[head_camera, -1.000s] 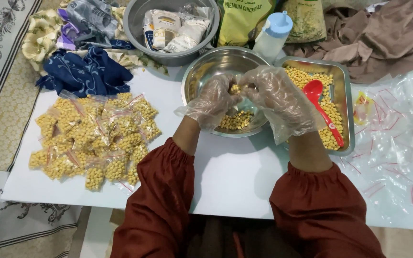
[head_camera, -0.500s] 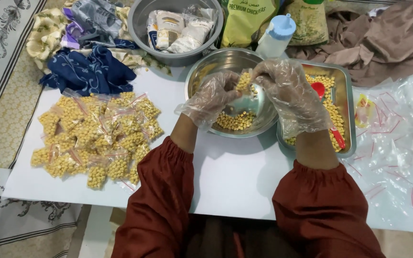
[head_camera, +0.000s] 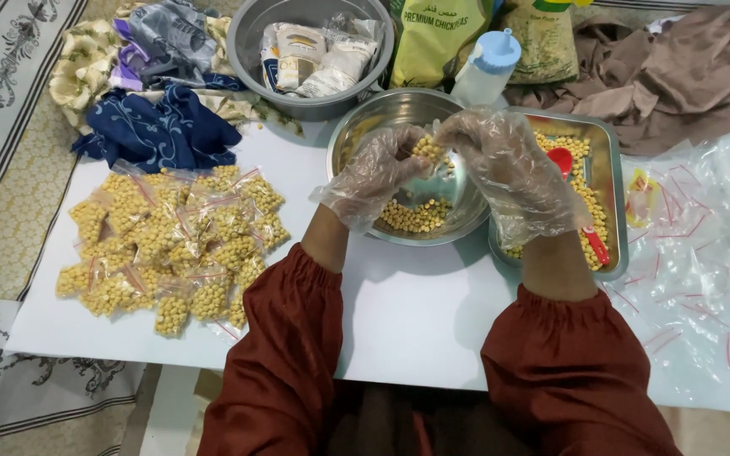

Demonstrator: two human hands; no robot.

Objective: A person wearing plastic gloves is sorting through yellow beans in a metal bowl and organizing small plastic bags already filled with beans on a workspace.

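Observation:
Both my hands wear thin clear plastic gloves and meet over a round steel bowl (head_camera: 365, 127) with chickpeas in its bottom. My left hand (head_camera: 373, 176) and my right hand (head_camera: 513, 173) together pinch a small clear bag of chickpeas (head_camera: 429, 149) held above the bowl. A rectangular steel tray (head_camera: 610, 181) of chickpeas with a red scoop (head_camera: 561, 160) lies right of the bowl, partly under my right hand. A pile of filled small bags (head_camera: 171, 236) lies on the white table (head_camera: 416, 312) to the left.
A grey basin (head_camera: 251, 51) holding packets stands at the back, beside green chickpea sacks (head_camera: 433, 38) and a white bottle with a blue cap (head_camera: 485, 63). Folded cloths (head_camera: 149, 127) lie back left, brown cloth (head_camera: 669, 80) back right. Empty clear bags (head_camera: 703, 253) spread at the right.
Both hands have lifted and moved farther back over the bowl, coming closer together around the small bag. The view has tilted slightly.

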